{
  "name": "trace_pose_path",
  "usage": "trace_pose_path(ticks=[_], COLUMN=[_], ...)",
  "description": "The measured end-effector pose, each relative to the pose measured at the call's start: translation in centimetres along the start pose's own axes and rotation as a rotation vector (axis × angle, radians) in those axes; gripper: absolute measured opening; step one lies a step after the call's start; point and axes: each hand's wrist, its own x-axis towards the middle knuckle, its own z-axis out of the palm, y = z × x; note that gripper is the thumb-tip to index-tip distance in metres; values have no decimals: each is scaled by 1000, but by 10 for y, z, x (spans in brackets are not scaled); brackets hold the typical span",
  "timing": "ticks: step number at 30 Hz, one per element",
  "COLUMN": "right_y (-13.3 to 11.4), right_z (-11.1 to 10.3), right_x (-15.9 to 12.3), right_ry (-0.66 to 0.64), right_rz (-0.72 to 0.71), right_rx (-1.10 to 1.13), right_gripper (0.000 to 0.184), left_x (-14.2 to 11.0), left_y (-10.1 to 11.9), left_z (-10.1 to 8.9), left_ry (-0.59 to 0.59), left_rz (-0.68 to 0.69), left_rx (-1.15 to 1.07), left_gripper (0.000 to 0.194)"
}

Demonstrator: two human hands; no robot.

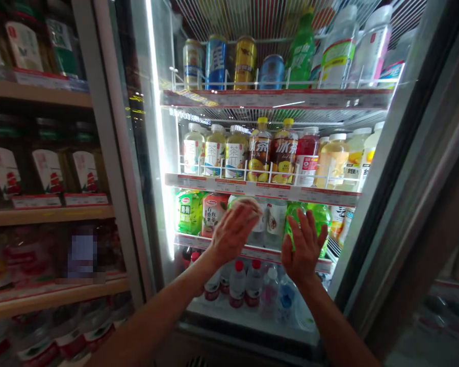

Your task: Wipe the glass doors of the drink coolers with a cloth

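Observation:
My left hand (233,232) is raised in front of the drinks fridge, its fingers together over a pale, crumpled cloth (249,205). The cloth is partly hidden by the fingers. My right hand (304,247) is held up to the right with fingers apart and nothing in it. Behind it stand green bottles (323,219) on the third shelf. Light reflections lie across the fridge front, as on a glass door (137,104). I cannot tell whether either hand touches the glass. Near the left hand is a red-labelled tea bottle (210,216).
Cans (216,61) and large bottles fill the top shelf, with tea bottles (260,150) below. Red-capped water bottles (237,285) stand at the bottom. A metal frame (117,153) separates the fridge from a wooden shelf (49,216) of bottles at left. A dark door edge (390,168) runs down the right.

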Motion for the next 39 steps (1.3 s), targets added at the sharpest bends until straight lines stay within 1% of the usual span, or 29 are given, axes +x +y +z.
trace_pose_path(ticks=[1,2,3,4,7,8,9,10,12,14,15,16,17,18,20,21,22,23,24,27,28,29,30,31,33,34,35,37,39], right_y=[3,6,11,16,28,31,34,36,38,40,41,41,42,42,41,41,40,39,39,41,42,43,44,44,45,45,45,46,47], right_z=[-2,-5,-7,-10,-17,-17,-18,-17,-15,-13,-12,-12,-11,-11,-10,-10,-9,-9,-9,-10,-10,-11,-12,-12,-13,-13,-12,-12,-12], right_x=[2,4,7,10,26,32,39,47,60,71,74,76,77,77,75,74,73,72,71,70,70,69,69,69,68,69,69,69,69], right_ry=[2,9,23,44,101,112,120,125,129,113,101,90,82,77,80,87,94,96,94,80,76,72,69,66,69,76,87,103,113], right_rz=[-1,-1,2,6,21,21,18,16,13,20,26,27,25,20,6,1,0,0,3,3,-2,-11,-23,-33,-42,-42,-41,-45,-62], right_rx=[-5,-13,-22,-32,-64,-75,-85,-95,-112,-130,-139,-144,-146,-146,-143,-143,-145,-148,-149,-144,-140,-135,-128,-121,-112,-110,-110,-114,-118], right_gripper=[44,44,45,45,47,48,48,48,47,46,45,45,44,44,45,45,46,46,46,45,46,46,46,47,47,47,46,44,43], left_x=[2,3,5,7,20,26,32,38,46,51,52,52,52,53,55,57,58,60,62,68,71,74,77,82,91,96,98,99,95], left_y=[5,5,-2,-15,-60,-69,-72,-70,-55,-42,-41,-47,-57,-70,-95,-102,-103,-97,-87,-51,-46,-46,-51,-58,-71,-71,-66,-40,-8], left_z=[2,1,-1,-5,-19,-23,-24,-24,-20,-16,-17,-19,-22,-26,-34,-35,-34,-32,-28,-17,-16,-16,-18,-19,-19,-18,-14,-5,4], left_ry=[-56,-83,-72,-11,282,355,400,401,299,122,49,16,39,113,329,403,427,405,343,70,-1,-32,-3,79,300,375,393,285,12], left_rz=[120,166,129,15,-443,-544,-595,-597,-446,-161,-41,17,-12,-121,-414,-507,-538,-505,-416,1,104,141,92,-26,-308,-398,-419,-288,62], left_rx=[-15,-13,3,32,128,147,157,155,120,77,70,78,100,130,187,201,202,190,166,68,52,52,68,93,144,160,163,152,95], left_gripper=[56,56,55,55,50,49,48,48,49,51,53,53,53,53,51,51,51,51,52,53,53,52,50,50,49,50,50,49,50])
